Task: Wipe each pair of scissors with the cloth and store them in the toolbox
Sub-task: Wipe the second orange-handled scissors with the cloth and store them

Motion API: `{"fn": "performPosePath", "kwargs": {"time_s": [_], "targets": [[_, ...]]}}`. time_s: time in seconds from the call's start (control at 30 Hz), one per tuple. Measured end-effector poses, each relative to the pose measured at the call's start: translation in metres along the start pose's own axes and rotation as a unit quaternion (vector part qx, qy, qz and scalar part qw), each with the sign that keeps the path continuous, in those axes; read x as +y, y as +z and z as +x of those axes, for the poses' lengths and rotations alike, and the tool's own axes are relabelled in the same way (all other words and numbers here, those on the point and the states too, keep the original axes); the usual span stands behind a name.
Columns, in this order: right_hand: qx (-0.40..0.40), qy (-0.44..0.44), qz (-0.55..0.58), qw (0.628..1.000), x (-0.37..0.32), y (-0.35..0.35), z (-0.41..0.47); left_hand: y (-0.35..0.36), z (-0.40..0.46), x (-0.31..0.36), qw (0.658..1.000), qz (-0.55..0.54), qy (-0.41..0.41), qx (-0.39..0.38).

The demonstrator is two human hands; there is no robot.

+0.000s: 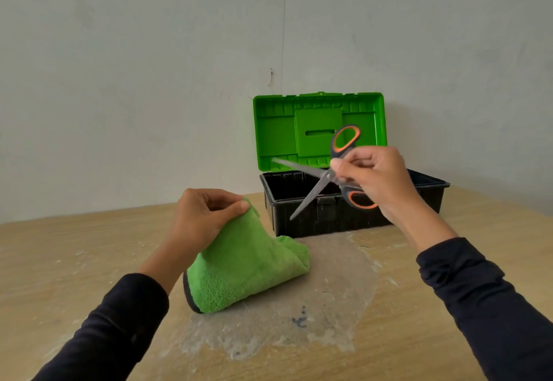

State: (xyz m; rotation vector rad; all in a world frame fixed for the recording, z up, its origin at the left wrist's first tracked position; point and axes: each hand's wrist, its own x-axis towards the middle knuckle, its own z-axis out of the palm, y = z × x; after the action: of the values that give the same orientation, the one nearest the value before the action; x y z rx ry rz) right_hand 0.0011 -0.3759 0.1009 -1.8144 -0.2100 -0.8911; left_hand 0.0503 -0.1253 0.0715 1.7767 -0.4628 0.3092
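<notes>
Your right hand grips the scissors near the pivot, fingers curled round the grey-and-orange handles, and holds them in the air in front of the toolbox. The blades are spread apart, one pointing left, the other down and left. Your left hand pinches the top of the green cloth, lifting it into a peak while its lower part rests on the table. The toolbox stands behind, its green lid upright against the wall.
</notes>
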Motion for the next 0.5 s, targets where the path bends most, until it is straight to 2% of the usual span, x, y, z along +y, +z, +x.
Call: {"fn": "performPosePath", "kwargs": {"time_s": [0.07,0.17,0.3,0.5], "targets": [[0.070,0.033,0.064,0.995,0.001,0.000,0.001,0.005,-0.001,-0.002,0.999,0.040,0.023,0.002],[0.113,0.099,0.175,0.973,0.000,0.017,-0.004,0.021,-0.007,0.000,0.992,0.096,0.079,-0.015],[0.124,0.133,0.268,0.946,-0.006,0.039,-0.013,0.042,-0.017,0.002,0.986,0.112,0.120,-0.033],[0.114,0.145,0.317,0.930,-0.010,0.058,-0.023,0.057,-0.027,0.006,0.988,0.062,0.134,-0.037]]}}
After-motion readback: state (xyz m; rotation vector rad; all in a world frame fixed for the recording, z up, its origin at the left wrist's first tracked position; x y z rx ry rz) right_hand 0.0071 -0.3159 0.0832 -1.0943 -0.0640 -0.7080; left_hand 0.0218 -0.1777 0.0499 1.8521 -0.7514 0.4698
